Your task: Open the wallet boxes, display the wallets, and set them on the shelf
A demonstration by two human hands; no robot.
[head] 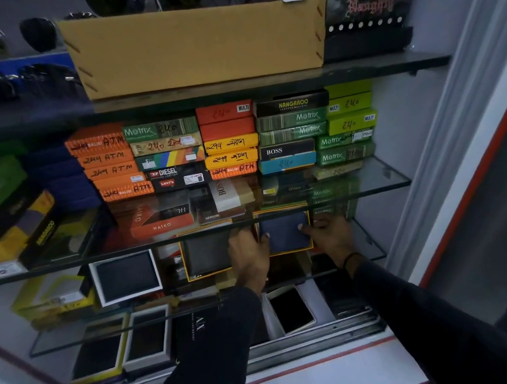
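Note:
A blue wallet [284,232] stands tilted in an open yellow-rimmed box [286,252] on the lower glass shelf [196,309]. My left hand [249,256] grips the box's left edge and my right hand [329,239] grips its right edge, thumbs on the wallet's face. Just left of it stands a dark wallet [207,256] in another yellow-rimmed box. Further left, a black wallet [126,276] sits propped in a white-framed box. The glass shelf above partly hides the tops of these boxes.
Stacks of closed wallet boxes [226,143] fill the middle glass shelf [374,187]. A cardboard box [194,45] sits on the top shelf. More open boxes with dark wallets [145,335] stand on the cabinet floor. The cabinet frame [463,132] rises at right.

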